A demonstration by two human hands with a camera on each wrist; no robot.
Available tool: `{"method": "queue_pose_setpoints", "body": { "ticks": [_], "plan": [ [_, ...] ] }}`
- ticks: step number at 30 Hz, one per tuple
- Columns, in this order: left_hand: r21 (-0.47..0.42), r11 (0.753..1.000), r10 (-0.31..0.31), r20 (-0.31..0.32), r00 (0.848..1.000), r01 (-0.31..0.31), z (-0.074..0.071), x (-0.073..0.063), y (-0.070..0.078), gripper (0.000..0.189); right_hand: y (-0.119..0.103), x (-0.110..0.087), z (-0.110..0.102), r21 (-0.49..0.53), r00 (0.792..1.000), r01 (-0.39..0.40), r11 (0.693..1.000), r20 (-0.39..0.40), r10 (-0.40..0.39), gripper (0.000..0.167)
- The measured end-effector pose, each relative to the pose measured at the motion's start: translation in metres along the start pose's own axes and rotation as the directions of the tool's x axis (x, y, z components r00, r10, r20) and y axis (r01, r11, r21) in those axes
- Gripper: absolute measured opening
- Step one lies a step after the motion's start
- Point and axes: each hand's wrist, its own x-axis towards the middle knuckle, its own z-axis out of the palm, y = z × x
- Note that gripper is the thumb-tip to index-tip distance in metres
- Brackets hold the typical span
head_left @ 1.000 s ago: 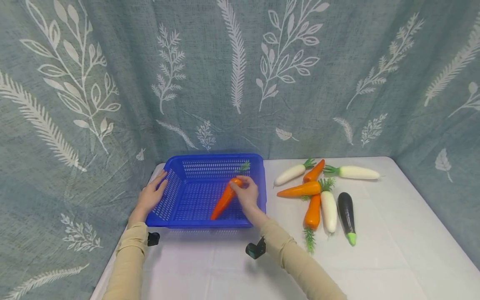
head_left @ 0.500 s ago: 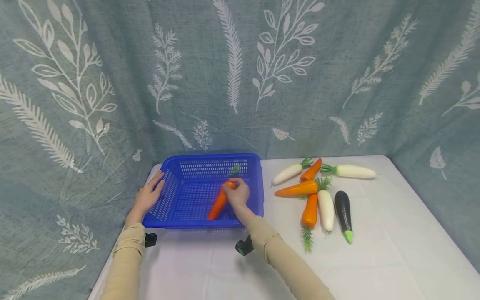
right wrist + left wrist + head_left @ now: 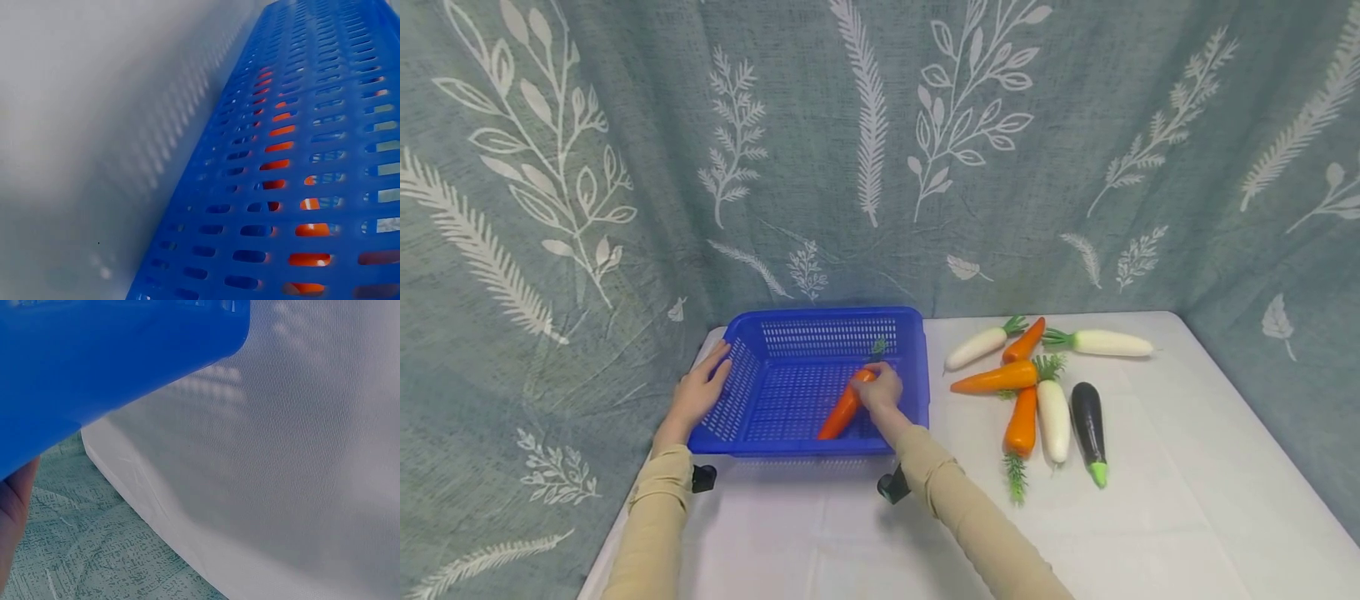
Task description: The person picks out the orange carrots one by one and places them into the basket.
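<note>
A blue perforated plastic basket [image 3: 831, 447] stands at the left of the white-covered table. Inside its right half, my right hand [image 3: 883, 392] pinches an orange carrot [image 3: 841, 414] near its thick, leafy end. The carrot's tip points toward the front left, and it lies at or close to the basket floor. In the right wrist view, orange parts of the carrot [image 3: 312, 259] show through the basket wall [image 3: 219, 219]; the fingertips are largely hidden there. My left hand [image 3: 695, 398] rests at the basket's left rim with fingers extended; the left wrist view shows only part of it beside the blue rim [image 3: 125, 369].
Right of the basket lie several vegetables: an orange carrot [image 3: 996, 379], another carrot [image 3: 1021, 425], a smaller one [image 3: 1024, 342], white radishes [image 3: 1055, 421] and a dark eggplant [image 3: 1087, 417]. A patterned grey-green curtain [image 3: 880, 167] closes off the back and sides.
My right hand and the carrot's leafy end have dipped a little lower within the basket. The left hand keeps its place at the rim. The head view has shifted slightly.
</note>
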Motion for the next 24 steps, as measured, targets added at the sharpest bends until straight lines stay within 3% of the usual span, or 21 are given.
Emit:
{"method": "queue_pose_setpoints", "body": {
  "ticks": [4,10,15,24],
  "plan": [
    [0.001,1.0,0.0,-0.002,1.0,0.0,0.001,0.002,-0.004,0.053,0.009,0.01,0.006,-0.069,0.998,-0.016,0.997,0.053,0.02,0.041],
    [0.002,1.0,0.001,-0.001,1.0,-0.001,0.002,0.004,-0.005,0.054,-0.012,-0.007,-0.004,-0.025,0.974,-0.112,0.993,0.193,0.115,0.056],
    [-0.001,1.0,0.008,-0.006,1.0,-0.008,0.001,0.004,-0.005,0.053,-0.005,-0.004,-0.001,0.078,0.964,-0.084,0.993,0.26,0.061,0.05],
    [-0.011,1.0,-0.003,0.004,1.0,0.003,0.0,0.001,-0.001,0.054,-0.032,-0.033,-0.018,0.097,0.936,-0.164,0.982,0.328,0.124,0.042]
  ]
}}
